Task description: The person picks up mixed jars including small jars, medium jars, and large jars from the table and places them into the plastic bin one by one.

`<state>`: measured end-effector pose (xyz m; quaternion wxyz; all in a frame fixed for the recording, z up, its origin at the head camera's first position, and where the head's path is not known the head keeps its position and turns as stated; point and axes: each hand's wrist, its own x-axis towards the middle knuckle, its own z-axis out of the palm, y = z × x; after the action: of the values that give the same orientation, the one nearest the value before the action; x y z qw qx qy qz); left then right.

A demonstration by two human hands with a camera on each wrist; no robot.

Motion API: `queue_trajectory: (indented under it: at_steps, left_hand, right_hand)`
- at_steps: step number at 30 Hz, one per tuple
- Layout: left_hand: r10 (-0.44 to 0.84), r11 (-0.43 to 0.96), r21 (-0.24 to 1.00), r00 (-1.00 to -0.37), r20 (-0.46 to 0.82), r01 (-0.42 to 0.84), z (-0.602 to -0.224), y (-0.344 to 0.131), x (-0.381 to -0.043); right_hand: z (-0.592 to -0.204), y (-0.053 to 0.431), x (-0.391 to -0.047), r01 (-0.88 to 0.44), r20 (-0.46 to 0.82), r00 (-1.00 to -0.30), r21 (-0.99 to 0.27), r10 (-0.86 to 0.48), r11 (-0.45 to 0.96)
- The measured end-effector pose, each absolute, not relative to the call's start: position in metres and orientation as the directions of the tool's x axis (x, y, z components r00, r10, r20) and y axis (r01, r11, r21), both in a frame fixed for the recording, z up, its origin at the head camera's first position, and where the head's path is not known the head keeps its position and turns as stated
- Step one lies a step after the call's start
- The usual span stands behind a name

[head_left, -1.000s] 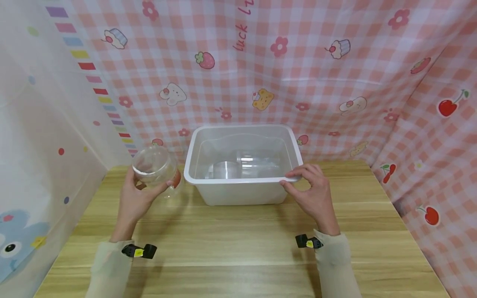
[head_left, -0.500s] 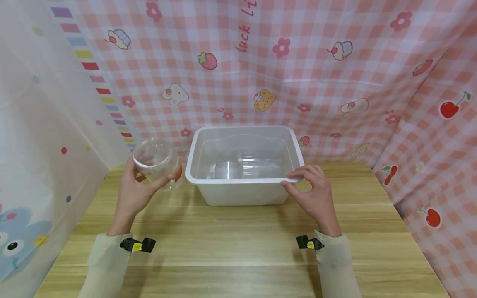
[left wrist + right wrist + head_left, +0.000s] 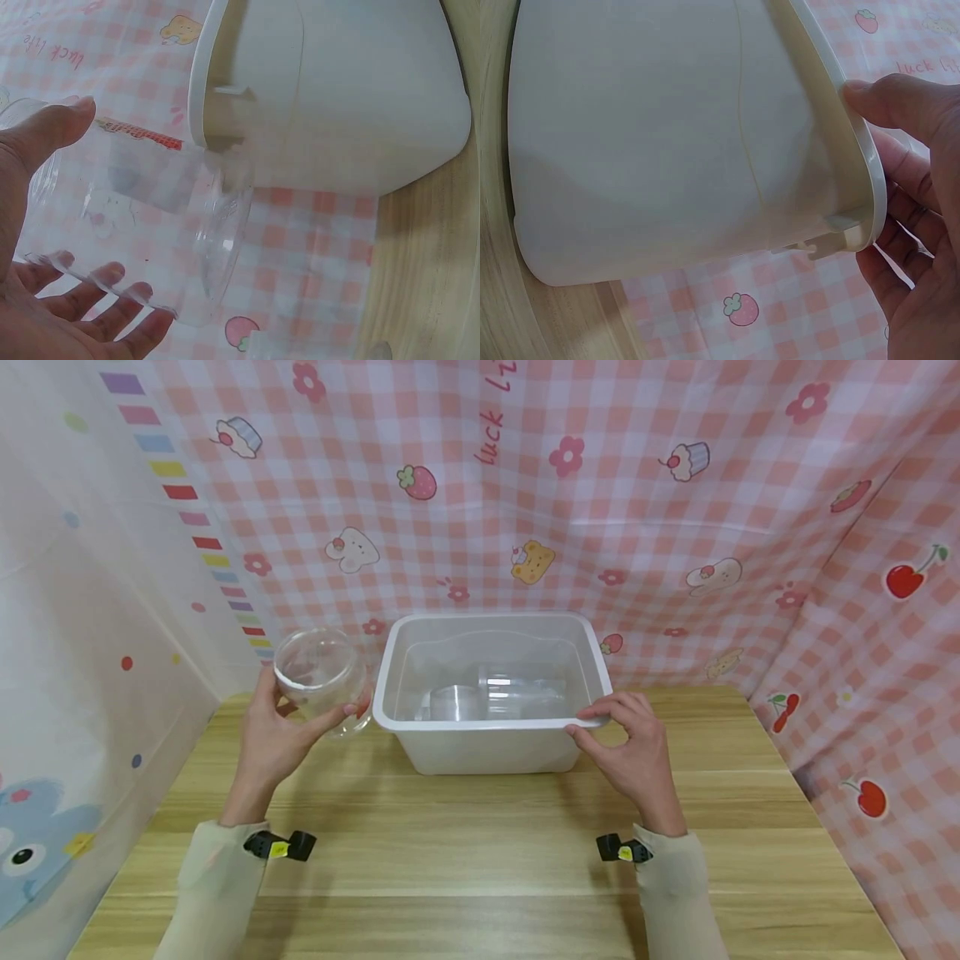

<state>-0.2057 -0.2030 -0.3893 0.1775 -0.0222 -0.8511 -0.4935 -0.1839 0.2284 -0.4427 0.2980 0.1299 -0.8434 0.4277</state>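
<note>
A clear plastic jar [image 3: 322,681] with an orange-red label is held in my left hand [image 3: 277,739], thumb on one side and fingers curled round the other. It is up off the table, left of a white plastic tub [image 3: 487,752], its open mouth tilted toward the head camera. In the left wrist view the far end of the jar [image 3: 142,202] overlaps the tub's rim corner. My right hand [image 3: 633,743] pinches the tub's front right rim, thumb outside and fingers over the edge. Inside the tub lie a clear cylindrical container [image 3: 525,693] and a smaller clear one [image 3: 455,703].
The wooden table [image 3: 480,860] stretches in front of the tub. Behind it hangs a pink checked cloth [image 3: 465,527], with white dotted cloth [image 3: 97,610] on the left and more checked cloth on the right.
My left hand has raised the jar a little and brought it slightly right, closer to the tub. My right hand keeps its place on the rim.
</note>
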Motion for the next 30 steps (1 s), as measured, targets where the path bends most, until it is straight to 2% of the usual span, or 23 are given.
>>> queue_trajectory:
  at_steps: [23,30]
  left_hand:
    - [-0.118,0.496,0.818,-0.91,0.398,0.293,-0.369,-0.203,-0.211]
    - [-0.111,0.452,0.827,-0.899,0.424,0.334,-0.356,-0.196,-0.211]
  right_hand:
    - [-0.444,0.229,-0.185,-0.475,0.612,-0.79,-0.652,0.04,0.591]
    - [-0.445,0.229,-0.185,-0.467,0.607,-0.793,-0.659,0.049,0.589]
